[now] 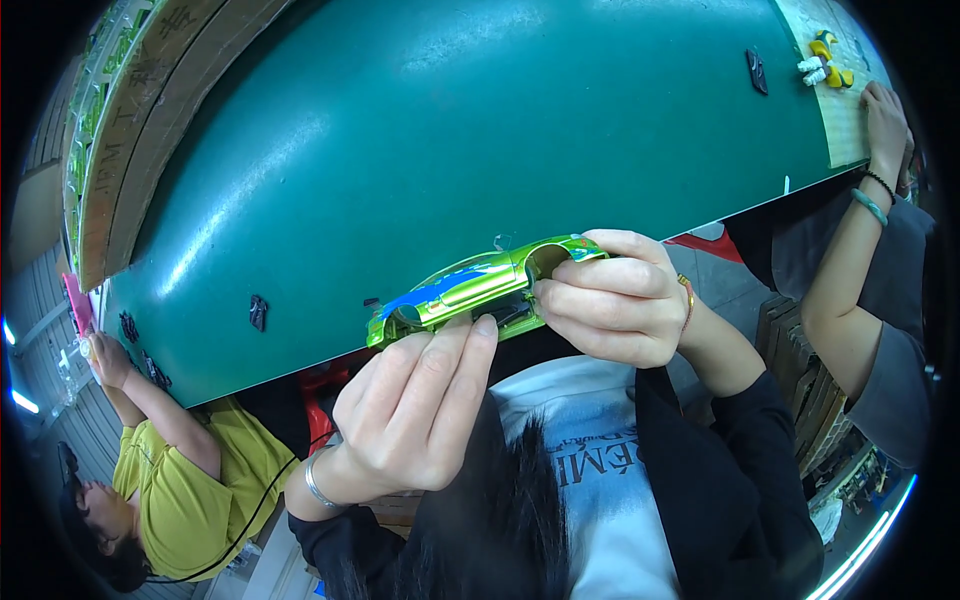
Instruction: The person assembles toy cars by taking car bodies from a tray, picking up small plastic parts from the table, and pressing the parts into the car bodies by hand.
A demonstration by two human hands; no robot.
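A shiny green toy car body (470, 285) with blue markings is held up near the front edge of the table, tilted so its hollow underside partly shows. My right hand (625, 300) grips one end of it, fingers closed around the wheel arch. At the other end, my left hand (415, 400) is closed with its fingertips reaching into the open underside. A dark part shows inside the shell beside those fingertips; its kind is hard to make out.
The green tabletop (480, 130) spreads ahead. Small black parts (258, 313) lie on it at left, another black part (757, 72) far right. A cardboard box (150, 140) stands at left. Co-workers sit on both sides, one in a yellow shirt (205, 480); yellow-and-white pieces (825, 65) lie far right.
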